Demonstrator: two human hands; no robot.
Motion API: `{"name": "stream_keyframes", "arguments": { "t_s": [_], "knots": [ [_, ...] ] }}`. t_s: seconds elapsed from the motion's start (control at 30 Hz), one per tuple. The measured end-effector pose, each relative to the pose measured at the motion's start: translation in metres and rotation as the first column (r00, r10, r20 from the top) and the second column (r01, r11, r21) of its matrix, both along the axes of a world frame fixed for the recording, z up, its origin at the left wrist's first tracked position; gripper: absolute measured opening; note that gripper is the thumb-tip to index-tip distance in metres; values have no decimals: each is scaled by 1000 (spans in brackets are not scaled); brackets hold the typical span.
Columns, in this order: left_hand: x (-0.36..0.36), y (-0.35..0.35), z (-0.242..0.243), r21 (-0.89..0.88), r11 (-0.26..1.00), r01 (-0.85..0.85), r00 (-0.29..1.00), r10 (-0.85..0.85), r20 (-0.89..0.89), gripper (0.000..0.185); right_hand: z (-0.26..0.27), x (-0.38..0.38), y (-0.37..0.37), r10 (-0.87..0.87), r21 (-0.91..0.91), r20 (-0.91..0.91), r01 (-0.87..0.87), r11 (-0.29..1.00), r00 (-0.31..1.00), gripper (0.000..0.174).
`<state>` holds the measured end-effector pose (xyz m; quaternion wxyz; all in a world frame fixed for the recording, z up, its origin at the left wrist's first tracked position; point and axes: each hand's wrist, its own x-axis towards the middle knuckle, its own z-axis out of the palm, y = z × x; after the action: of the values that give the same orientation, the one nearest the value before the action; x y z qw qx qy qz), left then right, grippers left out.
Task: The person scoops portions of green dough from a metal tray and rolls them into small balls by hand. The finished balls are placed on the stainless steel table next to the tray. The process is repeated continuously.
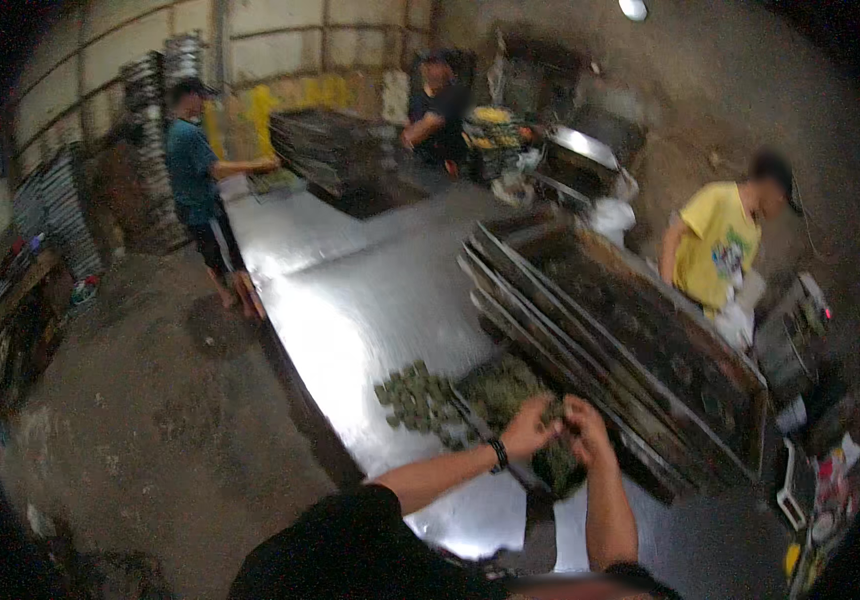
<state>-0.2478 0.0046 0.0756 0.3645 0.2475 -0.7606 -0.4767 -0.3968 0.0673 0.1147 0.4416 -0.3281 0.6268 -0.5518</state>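
My left hand [531, 429], with a dark beaded band [499, 454] at its wrist, is raised over a shallow dark tray [475, 414]. My right hand [587, 429] meets it there, fingertips close together. Between the fingers of both hands shows a small greenish piece [555, 411], blurred and partly hidden. Loose green material [501, 386] fills the tray, and my hands cover part of it. Left of the tray, a cluster of small green lumps [416, 397] lies on the shiny metal tabletop [392, 315].
Stacked large metal trays [625, 345] rise close to my right hand. A person in teal [191, 169] stands at the table's left edge. Beyond a dark stack [340, 150] is another person [433, 112]. A person in yellow [715, 240] is right of the trays.
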Motion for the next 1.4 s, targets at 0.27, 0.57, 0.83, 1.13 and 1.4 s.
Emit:
{"name": "stream_keyframes", "arguments": {
  "t_s": [0.27,0.57,0.83,1.13,1.4],
  "knots": [
    [3,-19,0,-446,893,61,996,-85,-34,43,-23,19,13,-27,-128,492,103,986,870,16],
    [1,-62,-2,-522,798,300,943,-331,36,32,-28,16,-2,-83,-63,468,127,990,880,15],
    [-5,-98,-6,-549,686,477,855,-508,109,26,-31,19,-16,-199,110,254,176,978,947,12],
    [-12,-108,13,-406,782,472,831,-549,-92,27,-32,27,-19,-312,-13,569,387,922,761,20],
    [-10,-93,11,881,451,143,982,49,-184,23,-46,0,-11,-260,59,660,297,953,704,17]
  ]
}}
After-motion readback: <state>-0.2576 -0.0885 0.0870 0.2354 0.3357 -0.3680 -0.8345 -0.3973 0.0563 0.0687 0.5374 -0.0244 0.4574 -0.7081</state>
